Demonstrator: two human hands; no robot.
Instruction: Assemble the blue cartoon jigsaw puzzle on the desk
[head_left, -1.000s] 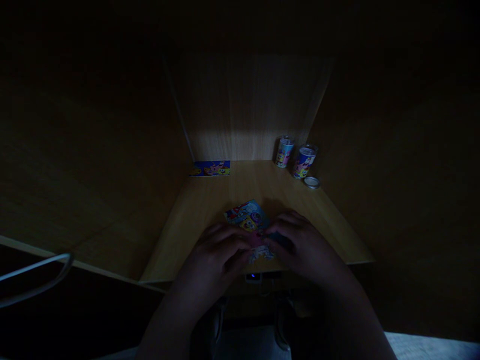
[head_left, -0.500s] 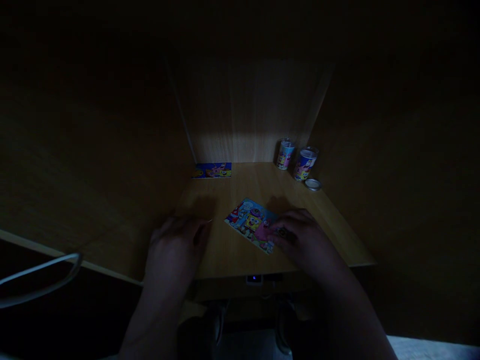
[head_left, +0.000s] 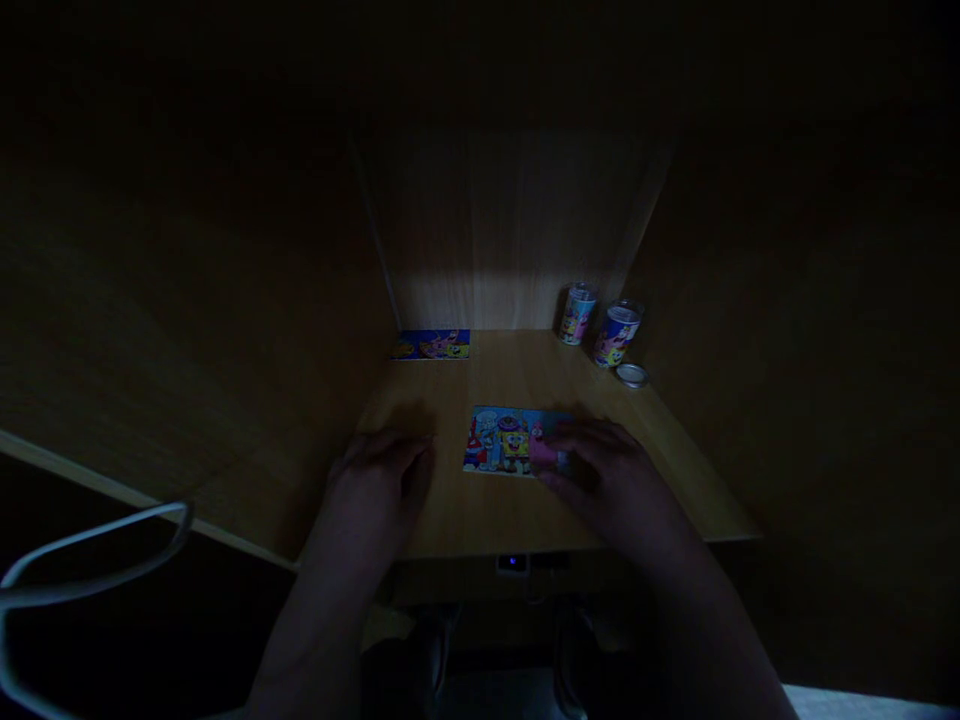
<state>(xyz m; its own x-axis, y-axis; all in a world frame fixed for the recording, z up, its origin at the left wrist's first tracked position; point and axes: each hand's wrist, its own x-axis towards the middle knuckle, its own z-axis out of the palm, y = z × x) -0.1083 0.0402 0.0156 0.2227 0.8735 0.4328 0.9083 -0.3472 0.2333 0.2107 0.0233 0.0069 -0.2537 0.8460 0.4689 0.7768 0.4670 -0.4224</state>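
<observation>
A colourful cartoon puzzle picture (head_left: 504, 438) lies flat near the middle of a small wooden desk (head_left: 480, 510). My right hand (head_left: 600, 475) rests on the picture's right end, fingers curled down onto it. My left hand (head_left: 379, 475) lies on the desk to the left of the picture, apart from it, fingers loosely stretched forward with nothing in them. The scene is very dark and finger detail is faint.
A second cartoon picture strip (head_left: 433, 345) lies at the back left against the wall. Two printed cans (head_left: 577, 313) (head_left: 616, 335) stand at the back right, a round lid (head_left: 631, 375) beside them. Wooden panels close in both sides. A white chair rail (head_left: 90, 555) is at lower left.
My left hand has left the picture and moved out to the left. The picture has been turned from tilted to square with the desk edge, under my right hand.
</observation>
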